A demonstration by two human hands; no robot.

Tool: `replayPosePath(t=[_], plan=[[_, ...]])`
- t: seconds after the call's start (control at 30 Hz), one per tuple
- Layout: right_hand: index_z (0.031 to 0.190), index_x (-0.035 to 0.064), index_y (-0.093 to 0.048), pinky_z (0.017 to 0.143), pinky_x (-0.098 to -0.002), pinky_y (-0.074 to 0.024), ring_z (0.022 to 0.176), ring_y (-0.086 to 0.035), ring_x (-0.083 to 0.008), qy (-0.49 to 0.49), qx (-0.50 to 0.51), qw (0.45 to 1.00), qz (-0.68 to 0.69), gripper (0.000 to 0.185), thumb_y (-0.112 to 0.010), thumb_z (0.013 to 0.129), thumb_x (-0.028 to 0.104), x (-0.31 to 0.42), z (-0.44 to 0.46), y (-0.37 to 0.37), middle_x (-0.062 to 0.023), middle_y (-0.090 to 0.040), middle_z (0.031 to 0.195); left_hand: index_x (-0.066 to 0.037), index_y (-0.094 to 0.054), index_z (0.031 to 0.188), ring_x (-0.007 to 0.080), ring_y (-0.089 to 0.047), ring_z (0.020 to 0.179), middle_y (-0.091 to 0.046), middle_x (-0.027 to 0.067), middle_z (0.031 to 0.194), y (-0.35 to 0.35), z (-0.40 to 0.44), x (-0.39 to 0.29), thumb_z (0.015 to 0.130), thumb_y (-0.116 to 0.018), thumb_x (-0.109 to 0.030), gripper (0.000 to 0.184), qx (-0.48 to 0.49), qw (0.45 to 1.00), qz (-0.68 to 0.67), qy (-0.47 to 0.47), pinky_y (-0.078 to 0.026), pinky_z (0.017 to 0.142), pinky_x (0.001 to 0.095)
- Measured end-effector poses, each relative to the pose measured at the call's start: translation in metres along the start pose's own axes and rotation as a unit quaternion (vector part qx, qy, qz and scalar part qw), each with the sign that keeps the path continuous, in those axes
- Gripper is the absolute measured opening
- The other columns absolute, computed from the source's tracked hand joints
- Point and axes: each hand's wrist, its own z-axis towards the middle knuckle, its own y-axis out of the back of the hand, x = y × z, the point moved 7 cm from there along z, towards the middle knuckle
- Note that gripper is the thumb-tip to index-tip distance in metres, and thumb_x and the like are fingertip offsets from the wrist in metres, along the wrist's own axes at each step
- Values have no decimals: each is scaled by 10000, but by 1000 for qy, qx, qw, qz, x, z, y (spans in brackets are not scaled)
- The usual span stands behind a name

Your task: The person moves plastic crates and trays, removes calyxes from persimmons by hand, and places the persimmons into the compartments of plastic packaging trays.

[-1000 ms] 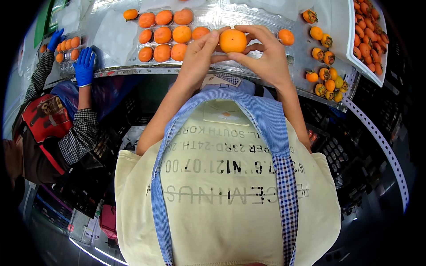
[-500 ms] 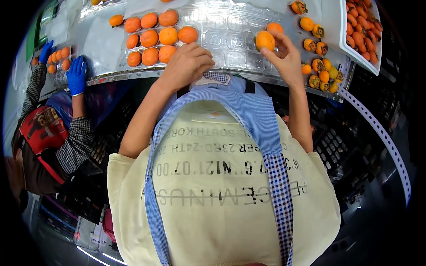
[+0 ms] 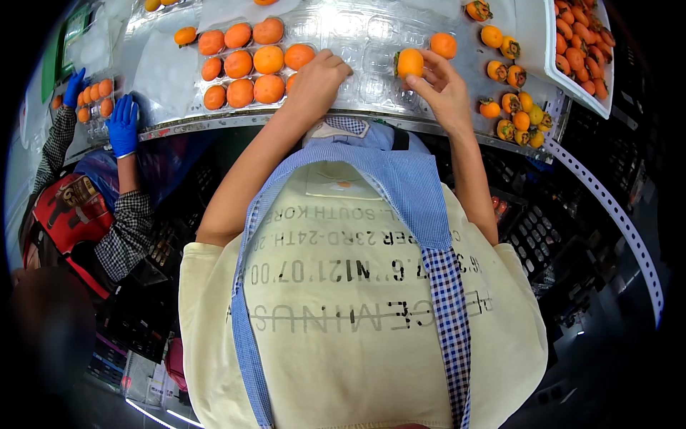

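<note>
In my right hand (image 3: 443, 84) is an orange persimmon (image 3: 410, 63), held between thumb and fingers with its leafy end facing left. Another persimmon (image 3: 443, 46) rests just behind that hand. My left hand (image 3: 319, 84) is over the right side of the filled clear tray, its fingers bent and close together; whether they hold anything is hidden. Rows of persimmons (image 3: 269, 60) sit in that tray, one partly covered by my left hand. A clear tray with round hollows (image 3: 379, 64) lies between my hands.
Loose persimmons with leafy ends (image 3: 517, 76) are scattered at the right. Beyond them, a white crate (image 3: 606, 107) holds many more. At the left, a co-worker's blue-gloved hands (image 3: 123, 127) are beside a smaller tray of fruit. The metal table edge (image 3: 236, 120) runs in front of me.
Both hands have moved apart from the persimmon they held together. My right hand alone now holds it, turned sideways and farther right. My left hand moved left, then slightly back right and up.
</note>
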Motion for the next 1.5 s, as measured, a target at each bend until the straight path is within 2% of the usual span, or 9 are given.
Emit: replayPosePath(t=[0.1,0.2,0.33,0.43,0.57,0.7,0.9,1.07,1.5], plan=[[1192,-20,-507,829,-300,-493,1038,-567,-173,-3,1,1000,16,531,-739,748,155,-4,2,-7,-102,-567,1154,-41,-662,836,262,-566,842,-632,101,801,-4,13,7,702,-551,39,192,-32,999,-2,-4,-481,741,354],[1150,8,-545,817,-297,-487,990,-588,-180,85,10,989,-116,493,-744,730,172,16,0,-27,-101,-589,1105,-31,-643,870,261,-586,776,-632,109,777,1,23,17,738,-536,32,181,-26,998,-52,39,-486,710,352],[1060,62,-579,764,-332,-467,873,-580,-260,240,27,916,-321,453,-743,670,224,29,0,-59,-95,-601,965,-32,-598,973,244,-616,720,-645,116,825,9,30,33,785,-489,5,220,15,979,-152,138,-495,694,331],[1067,73,-592,763,-341,-455,872,-577,-252,316,41,848,-424,484,-778,639,200,29,-1,-79,-74,-610,1008,-42,-545,1094,180,-630,757,-658,110,924,2,33,49,840,-443,-22,275,26,963,-215,158,-509,716,298],[1007,96,-591,800,-349,-363,884,-520,-210,352,24,808,-471,455,-753,626,285,21,1,-89,-33,-584,940,-43,-519,1156,149,-625,778,-653,103,955,-5,33,57,880,-457,-72,284,42,938,-273,210,-514,721,278],[991,99,-607,834,-370,-342,922,-498,-207,351,20,789,-504,446,-753,622,302,20,6,-93,-26,-564,939,-45,-527,1168,149,-623,793,-646,103,981,-2,34,56,887,-508,-123,292,55,935,-268,227,-514,733,273],[926,98,-631,861,-390,-329,949,-482,-214,339,9,776,-531,436,-759,607,367,25,10,-96,-25,-544,928,-40,-575,1126,135,-617,843,-649,82,987,27,28,54,885,-546,-141,263,-82,922,-333,181,-508,765,256],[889,89,-639,877,-397,-324,958,-480,-217,329,5,778,-535,439,-763,604,400,24,14,-95,-28,-542,923,-31,-586,1109,122,-608,860,-651,70,987,49,10,52,897,-537,-125,237,-99,909,-356,195,-502,780,251],[1024,108,-613,939,-395,-300,1049,-476,-227,328,50,806,-490,472,-760,623,309,18,15,-93,-26,-550,1066,-54,-637,1009,116,-624,772,-672,54,869,51,-30,52,869,-543,-103,176,-168,908,-318,217,-494,674,240]])
